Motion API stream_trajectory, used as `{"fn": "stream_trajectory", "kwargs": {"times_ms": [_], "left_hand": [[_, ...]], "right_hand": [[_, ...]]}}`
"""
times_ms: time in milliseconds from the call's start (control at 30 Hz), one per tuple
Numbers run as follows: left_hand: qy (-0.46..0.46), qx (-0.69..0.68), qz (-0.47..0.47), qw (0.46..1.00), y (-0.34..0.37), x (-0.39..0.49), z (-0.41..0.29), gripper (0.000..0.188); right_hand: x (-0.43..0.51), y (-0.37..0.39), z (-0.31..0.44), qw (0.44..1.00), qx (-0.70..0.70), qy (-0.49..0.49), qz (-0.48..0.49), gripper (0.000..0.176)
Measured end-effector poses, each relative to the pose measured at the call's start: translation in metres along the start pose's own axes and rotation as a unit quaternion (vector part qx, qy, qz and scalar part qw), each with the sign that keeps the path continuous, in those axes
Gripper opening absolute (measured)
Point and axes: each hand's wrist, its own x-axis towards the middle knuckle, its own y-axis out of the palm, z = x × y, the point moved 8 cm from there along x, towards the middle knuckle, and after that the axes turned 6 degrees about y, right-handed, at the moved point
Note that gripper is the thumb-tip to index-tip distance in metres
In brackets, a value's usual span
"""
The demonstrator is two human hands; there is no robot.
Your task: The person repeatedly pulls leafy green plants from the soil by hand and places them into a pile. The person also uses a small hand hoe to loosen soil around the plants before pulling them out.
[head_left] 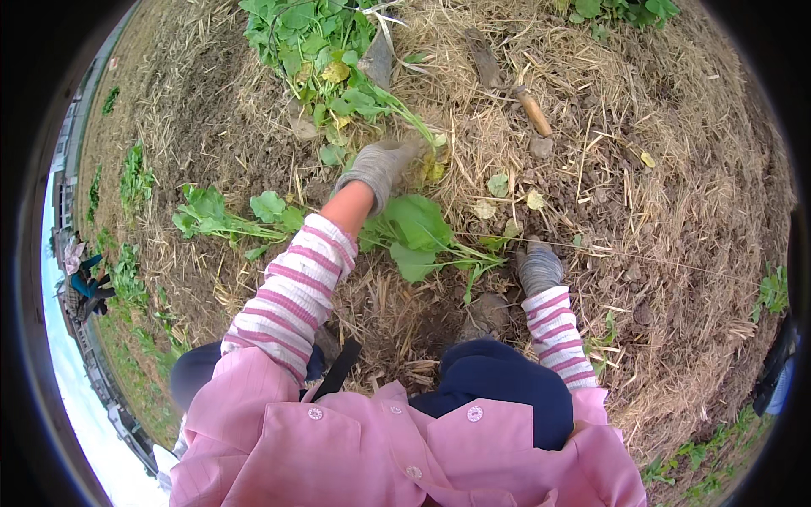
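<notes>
My left hand [381,166], in a grey work glove, reaches over straw mulch beside yellowed leaves [433,166] and the stem ends of a leafy green plant [405,115]. Its fingers are blurred, so its grip cannot be made out. Below that wrist lies another uprooted-looking plant [421,231] with broad leaves, its stems running right. My right hand [540,266], also gloved, is low at the soil by those stem ends; its fingertips are partly hidden. A smaller leafy plant [222,218] lies left of my left forearm.
Leafy greens [304,32] are heaped at the top, beside a grey object [378,60] with white strips. A wooden tool handle [534,113] lies on the straw. A thin string [627,255] crosses at right. Another person [85,282] crouches far left.
</notes>
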Motion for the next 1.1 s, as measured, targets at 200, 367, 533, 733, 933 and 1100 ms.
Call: {"fn": "stream_trajectory", "kwargs": {"times_ms": [200, 367, 533, 733, 933, 1100], "left_hand": [[-0.11, -0.003, 0.014, 0.994, 0.043, 0.053, -0.019, 0.065], [-0.002, -0.339, 0.099, 0.936, 0.052, 0.011, -0.048, 0.021], [0.029, -0.355, 0.208, 0.911, 0.053, -0.052, -0.067, 0.025], [0.165, -0.011, 0.275, 0.947, 0.026, -0.047, -0.069, 0.039], [0.121, 0.034, -0.078, 0.989, -0.11, 0.037, -0.048, 0.024], [0.113, 0.398, -0.117, 0.903, -0.123, 0.089, -0.074, 0.052]], "right_hand": [[-0.053, -0.048, -0.005, 0.935, 0.333, -0.102, -0.065, 0.029], [-0.035, -0.097, 0.05, 0.81, 0.559, -0.164, -0.064, 0.034], [-0.023, -0.097, 0.128, 0.767, 0.603, -0.211, 0.068, 0.037], [-0.039, -0.086, 0.095, 0.691, 0.694, -0.177, 0.099, 0.032], [-0.026, -0.072, 0.073, 0.474, 0.864, -0.103, 0.137, 0.037], [-0.001, -0.035, 0.073, 0.586, 0.802, 0.009, 0.115, 0.041]]}}
